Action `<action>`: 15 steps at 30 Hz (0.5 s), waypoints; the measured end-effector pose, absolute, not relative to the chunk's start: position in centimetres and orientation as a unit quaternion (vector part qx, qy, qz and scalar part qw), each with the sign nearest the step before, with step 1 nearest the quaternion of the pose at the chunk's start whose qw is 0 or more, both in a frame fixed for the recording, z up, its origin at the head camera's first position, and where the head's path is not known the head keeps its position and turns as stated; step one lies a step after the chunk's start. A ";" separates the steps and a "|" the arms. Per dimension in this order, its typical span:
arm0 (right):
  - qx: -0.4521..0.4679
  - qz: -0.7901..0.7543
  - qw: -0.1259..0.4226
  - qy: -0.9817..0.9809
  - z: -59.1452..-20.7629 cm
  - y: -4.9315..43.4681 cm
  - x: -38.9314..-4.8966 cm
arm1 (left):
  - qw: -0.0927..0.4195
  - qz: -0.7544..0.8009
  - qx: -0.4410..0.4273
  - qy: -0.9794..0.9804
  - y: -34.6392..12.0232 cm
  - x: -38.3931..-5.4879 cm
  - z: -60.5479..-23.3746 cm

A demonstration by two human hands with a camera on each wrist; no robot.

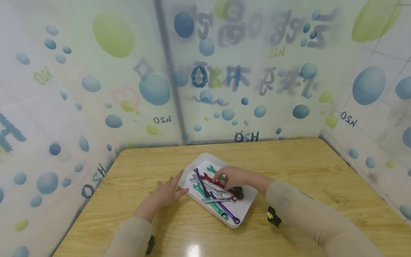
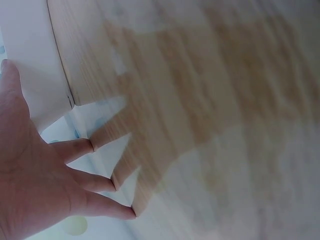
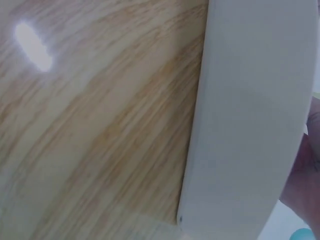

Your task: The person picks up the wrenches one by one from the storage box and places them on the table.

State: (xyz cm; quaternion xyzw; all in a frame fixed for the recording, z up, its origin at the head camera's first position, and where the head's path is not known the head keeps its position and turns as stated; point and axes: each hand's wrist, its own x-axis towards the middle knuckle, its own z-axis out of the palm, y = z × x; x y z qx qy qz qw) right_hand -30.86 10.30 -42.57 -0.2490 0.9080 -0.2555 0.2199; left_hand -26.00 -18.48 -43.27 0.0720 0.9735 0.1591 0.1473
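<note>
A white tray [image 1: 205,157] holds several combination wrenches in different colours. My right hand [image 1: 236,176] reaches into it, its fingers bent down over a red wrench [image 1: 221,184]; whether they grip it cannot be told. Partly behind that hand lies a green wrench [image 1: 211,169]. Nearer the front are a purple wrench [image 1: 229,210], another green wrench [image 1: 210,202] and a silver wrench [image 1: 221,200]. My left hand [image 1: 167,192], fingers spread, is at the tray's left edge. In the left wrist view its fingertips touch the table; the right wrist view mostly shows the tray wall [image 3: 245,125].
The tray stands on a wooden table [image 1: 151,157]. Patterned sheets with blue and green dots [image 1: 154,89] enclose its back and sides. Black wrist devices [image 1: 274,216] are on both sleeves.
</note>
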 end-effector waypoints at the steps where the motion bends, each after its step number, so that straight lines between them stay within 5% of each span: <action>1: -0.252 -0.251 0.219 0.909 -42.6 10.2 -30.9 | 0.148 0.160 0.071 0.973 -18.5 -26.0 -43.3; 15: -0.267 -0.231 0.226 0.908 -42.2 9.7 -30.8 | 0.146 0.163 0.080 0.972 -18.6 -26.2 -43.6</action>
